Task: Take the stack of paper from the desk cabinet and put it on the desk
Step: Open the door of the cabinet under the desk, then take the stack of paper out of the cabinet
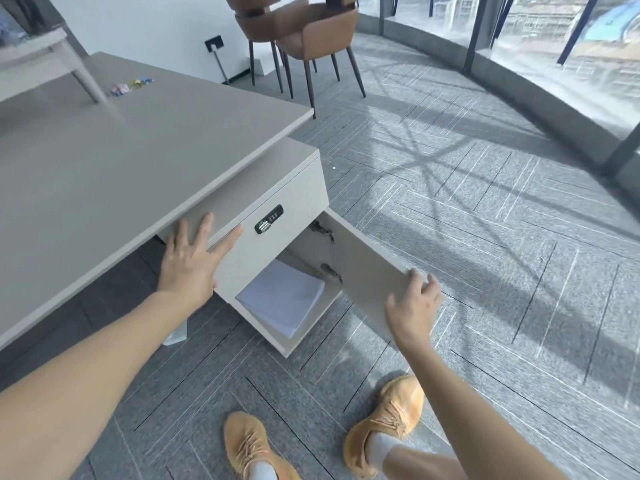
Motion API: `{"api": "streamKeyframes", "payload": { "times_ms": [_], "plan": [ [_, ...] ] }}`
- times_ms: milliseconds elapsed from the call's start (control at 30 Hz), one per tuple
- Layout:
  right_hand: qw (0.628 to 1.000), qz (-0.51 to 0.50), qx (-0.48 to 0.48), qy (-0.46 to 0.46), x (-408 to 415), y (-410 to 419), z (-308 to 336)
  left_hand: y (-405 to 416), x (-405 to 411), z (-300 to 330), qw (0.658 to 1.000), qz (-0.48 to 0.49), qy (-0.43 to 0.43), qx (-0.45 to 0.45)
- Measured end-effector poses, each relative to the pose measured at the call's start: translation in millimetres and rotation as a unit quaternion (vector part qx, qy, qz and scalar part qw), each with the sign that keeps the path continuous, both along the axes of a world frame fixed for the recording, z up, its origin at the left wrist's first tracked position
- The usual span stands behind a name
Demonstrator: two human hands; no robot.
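The stack of paper (282, 297) shows only in part: its far end runs under the cabinet's drawer front (263, 233). The right hand's fingertips (420, 282) curl over the door (367, 271) edge, so their pads are hidden. The left hand's thumb (214, 284) is tucked out of sight. On the surface (121, 150), the small coloured items (131, 85) are too small and blurred to identify. Both shoes (388, 424) and both forearms are cut by the picture's edges.

Bright daylight from windows (554, 46) – frame shadows across carpet (485, 202) – edges warped
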State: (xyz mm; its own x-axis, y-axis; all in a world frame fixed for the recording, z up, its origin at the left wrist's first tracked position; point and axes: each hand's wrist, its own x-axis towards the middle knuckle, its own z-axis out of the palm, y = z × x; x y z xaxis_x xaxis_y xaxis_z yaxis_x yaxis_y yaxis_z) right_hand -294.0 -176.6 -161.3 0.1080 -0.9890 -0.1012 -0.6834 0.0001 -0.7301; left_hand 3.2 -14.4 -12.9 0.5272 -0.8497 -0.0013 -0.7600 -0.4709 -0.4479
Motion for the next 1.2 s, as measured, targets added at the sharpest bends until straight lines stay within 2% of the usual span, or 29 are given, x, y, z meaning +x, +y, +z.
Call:
{"api": "streamKeyframes", "payload": {
  "times_ms": [267,467,600,700,800,867,967,1100,1167,1200],
  "plan": [
    [0.986,0.055,0.029,0.152,-6,-42,3,1,-1,1,1.000,-0.007,0.005,0.001],
    [0.978,0.111,0.050,0.167,-9,-47,22,2,-1,1,1.000,-0.006,0.004,-0.008],
    [0.972,0.141,0.087,0.167,-7,-34,29,0,-15,7,0.998,0.034,0.047,-0.017],
    [0.963,0.172,0.109,0.179,-3,-22,33,-4,-45,6,0.992,0.058,0.075,-0.081],
    [0.945,0.234,0.115,0.195,12,-14,28,-3,-71,-22,0.975,0.017,0.108,-0.193],
    [0.934,0.274,0.114,0.197,30,-14,15,-2,-84,-53,0.952,-0.006,0.183,-0.246],
    [0.919,0.324,0.104,0.201,60,-12,-14,-5,-94,-116,0.901,0.071,0.365,-0.224],
    [0.899,0.364,0.137,0.202,97,-11,-75,-16,-78,-201,0.774,0.246,0.531,-0.243],
    [0.892,0.372,0.155,0.203,117,-17,-110,-24,-64,-239,0.711,0.321,0.566,-0.267],
    [0.890,0.376,0.160,0.203,127,-22,-128,-29,-57,-255,0.696,0.348,0.568,-0.270]
  ]
}}
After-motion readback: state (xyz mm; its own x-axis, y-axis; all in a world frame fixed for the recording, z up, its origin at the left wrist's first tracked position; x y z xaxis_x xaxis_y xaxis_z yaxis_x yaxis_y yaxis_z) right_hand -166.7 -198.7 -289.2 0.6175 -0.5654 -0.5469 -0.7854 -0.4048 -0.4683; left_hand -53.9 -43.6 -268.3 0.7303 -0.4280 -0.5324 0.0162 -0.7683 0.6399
